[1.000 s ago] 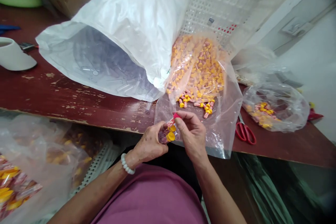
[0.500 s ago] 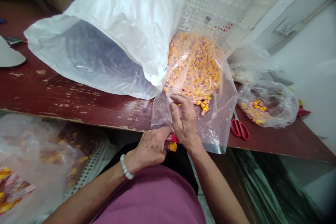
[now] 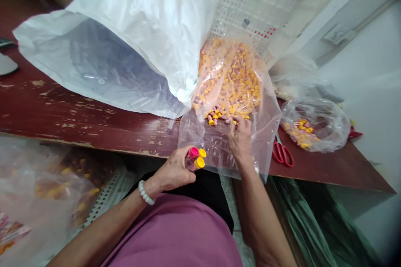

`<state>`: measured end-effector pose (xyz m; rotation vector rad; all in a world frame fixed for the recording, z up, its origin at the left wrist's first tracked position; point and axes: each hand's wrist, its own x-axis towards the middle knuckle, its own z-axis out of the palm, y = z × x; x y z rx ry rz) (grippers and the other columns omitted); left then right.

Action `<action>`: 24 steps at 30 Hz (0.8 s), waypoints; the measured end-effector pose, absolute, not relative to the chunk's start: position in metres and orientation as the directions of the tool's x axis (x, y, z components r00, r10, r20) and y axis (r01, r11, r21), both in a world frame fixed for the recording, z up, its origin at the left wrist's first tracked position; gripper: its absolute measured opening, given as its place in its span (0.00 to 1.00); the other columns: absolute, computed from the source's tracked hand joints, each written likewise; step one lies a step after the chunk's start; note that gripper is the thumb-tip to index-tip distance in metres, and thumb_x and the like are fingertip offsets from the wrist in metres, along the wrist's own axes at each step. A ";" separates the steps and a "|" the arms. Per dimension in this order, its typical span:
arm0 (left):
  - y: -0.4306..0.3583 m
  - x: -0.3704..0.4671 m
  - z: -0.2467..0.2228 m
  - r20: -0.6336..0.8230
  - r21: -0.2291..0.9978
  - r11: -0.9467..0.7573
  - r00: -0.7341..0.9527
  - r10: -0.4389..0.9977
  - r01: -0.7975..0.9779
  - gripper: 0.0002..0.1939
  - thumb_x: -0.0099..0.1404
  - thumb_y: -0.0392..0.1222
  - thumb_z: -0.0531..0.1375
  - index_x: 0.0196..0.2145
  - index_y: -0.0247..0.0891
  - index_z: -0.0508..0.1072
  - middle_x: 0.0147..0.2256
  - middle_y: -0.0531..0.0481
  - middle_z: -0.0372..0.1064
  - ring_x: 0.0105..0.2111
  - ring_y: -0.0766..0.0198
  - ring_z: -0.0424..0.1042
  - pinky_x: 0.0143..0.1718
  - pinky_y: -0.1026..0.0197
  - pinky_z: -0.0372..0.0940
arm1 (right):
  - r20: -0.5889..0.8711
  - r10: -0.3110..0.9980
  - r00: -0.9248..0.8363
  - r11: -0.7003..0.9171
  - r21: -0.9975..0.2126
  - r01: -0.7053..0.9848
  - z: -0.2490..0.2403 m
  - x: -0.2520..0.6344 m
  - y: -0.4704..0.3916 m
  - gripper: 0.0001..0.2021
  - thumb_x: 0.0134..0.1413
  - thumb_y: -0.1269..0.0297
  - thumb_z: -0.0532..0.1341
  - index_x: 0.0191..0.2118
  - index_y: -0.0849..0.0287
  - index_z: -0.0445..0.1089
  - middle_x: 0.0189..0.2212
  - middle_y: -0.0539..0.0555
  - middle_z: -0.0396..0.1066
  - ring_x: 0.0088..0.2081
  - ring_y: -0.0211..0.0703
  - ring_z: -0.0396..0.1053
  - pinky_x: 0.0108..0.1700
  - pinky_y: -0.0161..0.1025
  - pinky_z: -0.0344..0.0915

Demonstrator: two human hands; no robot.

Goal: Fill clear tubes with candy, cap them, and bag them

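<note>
Three small tubes [image 3: 191,159], one with a pink cap and two with yellow caps, are gripped in my left hand [image 3: 173,170] near the table's front edge. My right hand [image 3: 240,142] reaches into the mouth of a clear plastic bag [image 3: 216,144], its fingers bent round a small yellow-capped piece, partly hidden by them. Many small yellow-capped pieces [image 3: 234,79] fill the back of that bag, with a few loose near its opening. To the left, a large white sack [image 3: 144,16] lies open, with clear empty tubes [image 3: 138,96] inside.
Red-handled scissors [image 3: 282,154] lie right of the bag, beside another clear bag [image 3: 332,129] with yellow pieces. A single clear tube [image 3: 171,126] rests on the red table [image 3: 125,133]. A white basket [image 3: 260,4] stands behind. More bags [image 3: 46,200] sit lower left.
My right hand has moved right, onto the loose pieces in the bag. My left hand has turned and shifted slightly left, so the tubes' caps now show fully.
</note>
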<state>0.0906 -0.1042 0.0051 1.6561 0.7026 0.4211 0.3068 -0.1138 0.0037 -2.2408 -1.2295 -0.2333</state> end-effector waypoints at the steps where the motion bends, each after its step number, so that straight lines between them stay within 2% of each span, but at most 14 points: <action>1: -0.102 0.090 0.004 -0.125 0.982 -0.021 0.734 0.668 0.187 0.13 0.41 0.27 0.54 0.27 0.37 0.61 0.23 0.57 0.55 0.22 0.72 0.53 0.22 0.67 0.48 | 0.370 0.711 0.598 -0.474 -0.375 0.796 -0.002 0.323 -0.115 0.14 0.57 0.62 0.54 0.44 0.64 0.67 0.45 0.66 0.64 0.49 0.54 0.63 0.49 0.51 0.61; 3: -0.101 0.088 0.000 -0.150 0.987 0.066 0.705 0.693 0.146 0.14 0.41 0.27 0.56 0.28 0.36 0.61 0.23 0.58 0.55 0.23 0.73 0.53 0.22 0.68 0.48 | 0.315 0.702 0.639 -0.540 -0.349 0.766 -0.011 0.348 -0.120 0.14 0.52 0.64 0.57 0.43 0.68 0.68 0.44 0.71 0.64 0.46 0.60 0.65 0.44 0.55 0.62; 6: -0.102 0.088 -0.005 -0.160 0.987 0.126 0.673 0.722 0.099 0.14 0.41 0.26 0.56 0.27 0.35 0.62 0.23 0.58 0.56 0.22 0.74 0.53 0.22 0.68 0.48 | 0.280 0.699 0.658 -0.555 -0.368 0.746 -0.018 0.367 -0.128 0.15 0.51 0.65 0.56 0.42 0.69 0.68 0.42 0.73 0.65 0.42 0.60 0.67 0.41 0.55 0.62; 10: -0.103 0.090 -0.007 -0.175 0.983 0.164 0.661 0.729 0.080 0.16 0.40 0.26 0.56 0.30 0.35 0.64 0.24 0.57 0.59 0.23 0.73 0.55 0.22 0.69 0.50 | 0.265 0.734 0.625 -0.489 -0.432 0.758 -0.008 0.359 -0.133 0.14 0.52 0.64 0.55 0.41 0.66 0.71 0.37 0.64 0.69 0.39 0.52 0.68 0.41 0.50 0.64; 12: -0.104 0.092 -0.006 -0.169 0.985 0.153 0.659 0.733 0.081 0.16 0.40 0.26 0.56 0.31 0.35 0.65 0.25 0.57 0.59 0.23 0.73 0.55 0.23 0.69 0.50 | 0.265 0.762 0.590 -0.353 -0.595 0.722 0.002 0.336 -0.136 0.15 0.54 0.62 0.54 0.43 0.63 0.71 0.33 0.57 0.70 0.34 0.45 0.68 0.38 0.44 0.65; 14: -0.105 0.093 -0.004 -0.145 0.989 0.119 0.659 0.738 0.085 0.16 0.40 0.25 0.56 0.31 0.35 0.65 0.25 0.57 0.58 0.23 0.73 0.54 0.23 0.69 0.50 | 0.285 0.780 0.558 -0.097 -0.825 0.557 0.014 0.302 -0.141 0.15 0.55 0.59 0.55 0.44 0.60 0.69 0.32 0.53 0.69 0.28 0.38 0.67 0.33 0.39 0.66; 16: -0.105 0.094 -0.002 -0.118 0.993 0.067 0.665 0.738 0.101 0.17 0.41 0.25 0.55 0.31 0.35 0.65 0.25 0.58 0.57 0.23 0.73 0.53 0.23 0.69 0.50 | 0.332 0.792 0.513 0.103 -0.900 0.424 0.024 0.264 -0.147 0.10 0.55 0.60 0.58 0.41 0.57 0.69 0.35 0.52 0.68 0.28 0.35 0.67 0.33 0.37 0.66; 20: -0.107 0.094 0.002 -0.077 0.988 -0.036 0.683 0.727 0.150 0.19 0.43 0.26 0.56 0.36 0.34 0.66 0.28 0.56 0.61 0.26 0.71 0.57 0.25 0.68 0.52 | 0.472 0.803 0.363 0.227 -0.806 0.546 0.029 0.210 -0.159 0.06 0.53 0.67 0.60 0.38 0.56 0.70 0.38 0.53 0.66 0.39 0.39 0.68 0.40 0.39 0.66; 24: -0.107 0.093 0.001 -0.010 0.986 -0.105 0.681 0.732 0.127 0.16 0.48 0.30 0.57 0.38 0.33 0.68 0.31 0.53 0.66 0.29 0.68 0.61 0.29 0.66 0.56 | 0.523 0.797 0.301 0.256 -0.745 0.615 0.024 0.197 -0.169 0.05 0.52 0.69 0.61 0.36 0.56 0.71 0.35 0.53 0.69 0.39 0.40 0.68 0.42 0.41 0.65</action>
